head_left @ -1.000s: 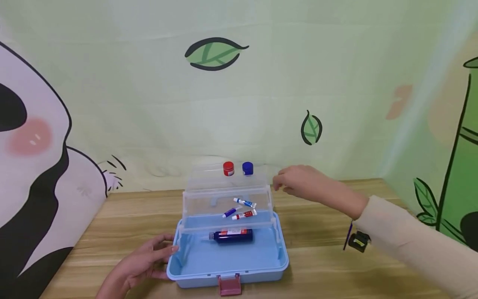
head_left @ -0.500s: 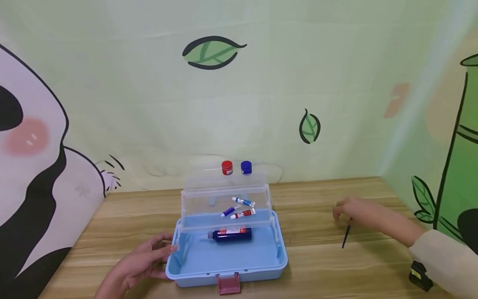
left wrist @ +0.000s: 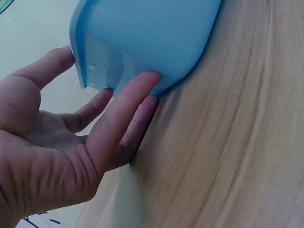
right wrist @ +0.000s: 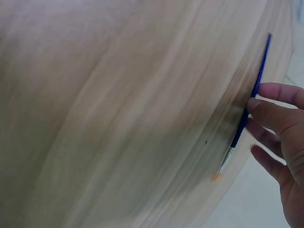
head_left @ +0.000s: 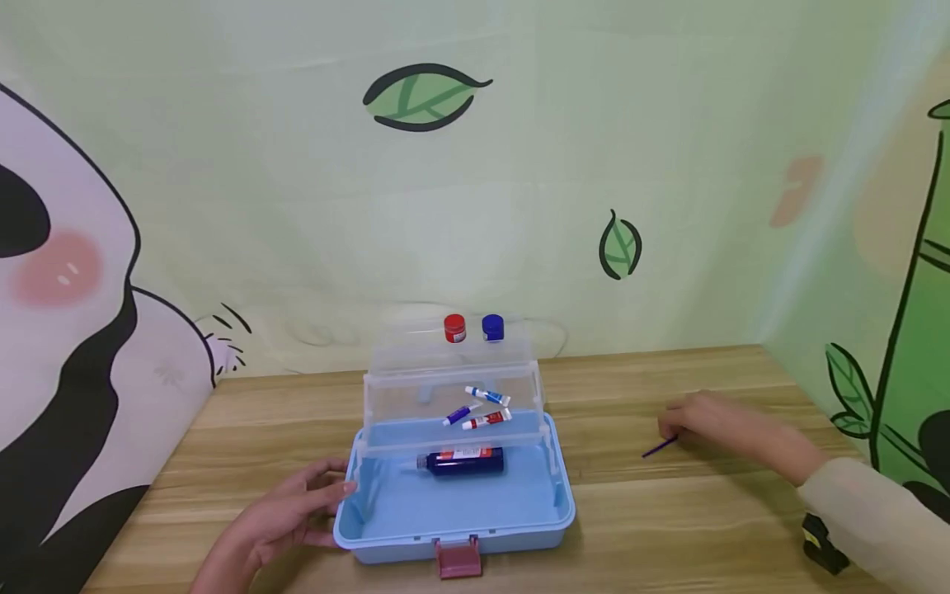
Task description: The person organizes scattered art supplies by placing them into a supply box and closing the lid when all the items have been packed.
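Note:
In the head view, my left hand (head_left: pixel 293 516) rests at the left end of a light-blue storage box (head_left: pixel 460 540). Spread fingertips touch its outer wall (left wrist: pixel 156 38) in the left wrist view. My right hand (head_left: pixel 716 425) is over the table at right, pinching a thin paintbrush (head_left: pixel 659 447) between thumb and fingers. The right wrist view shows its dark blue handle (right wrist: pixel 241 124) and orange-tipped bristles (right wrist: pixel 216 177). A dark blue bottle (head_left: pixel 463 462) lies in the box. Several small paint tubes, among them a red one (head_left: pixel 486 419), lie in its clear tray.
A red jar (head_left: pixel 455 328) and a blue jar (head_left: pixel 493 327) stand on the clear upper tray (head_left: pixel 416 351) at the back. The pink latch (head_left: pixel 458 558) hangs down in front. A small black device (head_left: pixel 824 544) shows below the right sleeve. A printed backdrop (head_left: pixel 549 198) rises behind the wooden table (head_left: pixel 616 528).
My right hand has moved from beside the clear trays to the right and down to the paintbrush, and now pinches it. The brush has turned flatter. My left hand stays at the box.

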Demonstrator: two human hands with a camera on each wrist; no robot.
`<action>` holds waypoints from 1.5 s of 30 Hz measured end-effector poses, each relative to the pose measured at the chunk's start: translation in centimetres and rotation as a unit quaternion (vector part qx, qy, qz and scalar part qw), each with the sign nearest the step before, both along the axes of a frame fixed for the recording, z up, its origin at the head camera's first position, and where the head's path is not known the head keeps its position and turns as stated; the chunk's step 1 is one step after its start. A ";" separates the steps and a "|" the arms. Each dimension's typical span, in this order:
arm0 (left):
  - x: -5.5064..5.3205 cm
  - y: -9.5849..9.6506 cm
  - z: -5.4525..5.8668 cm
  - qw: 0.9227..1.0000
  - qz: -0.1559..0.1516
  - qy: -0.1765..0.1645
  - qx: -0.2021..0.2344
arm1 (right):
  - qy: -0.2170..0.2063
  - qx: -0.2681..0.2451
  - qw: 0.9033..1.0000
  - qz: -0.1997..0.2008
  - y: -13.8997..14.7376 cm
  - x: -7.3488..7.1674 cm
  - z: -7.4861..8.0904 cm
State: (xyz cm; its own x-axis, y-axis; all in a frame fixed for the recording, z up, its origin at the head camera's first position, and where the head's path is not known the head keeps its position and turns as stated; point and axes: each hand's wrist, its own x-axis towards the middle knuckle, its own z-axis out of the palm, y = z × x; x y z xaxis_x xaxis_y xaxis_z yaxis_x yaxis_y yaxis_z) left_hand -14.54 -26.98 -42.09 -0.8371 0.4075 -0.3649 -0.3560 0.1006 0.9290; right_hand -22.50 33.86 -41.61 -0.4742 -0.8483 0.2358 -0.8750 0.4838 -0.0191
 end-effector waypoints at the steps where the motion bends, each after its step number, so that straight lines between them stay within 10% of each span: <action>1: 0.0 0.0 0.0 1.000 0.000 0.000 0.001 | -0.003 0.001 1.000 -0.006 -0.3 0.0 0.0; 27: 0.4 -0.6 0.4 1.000 0.012 -0.015 -0.011 | -0.010 0.040 0.992 -0.123 -4.2 -0.2 -0.4; 45: 0.2 0.0 0.3 1.000 -0.002 0.007 0.006 | 0.001 0.073 0.992 -0.106 -9.9 -0.5 5.4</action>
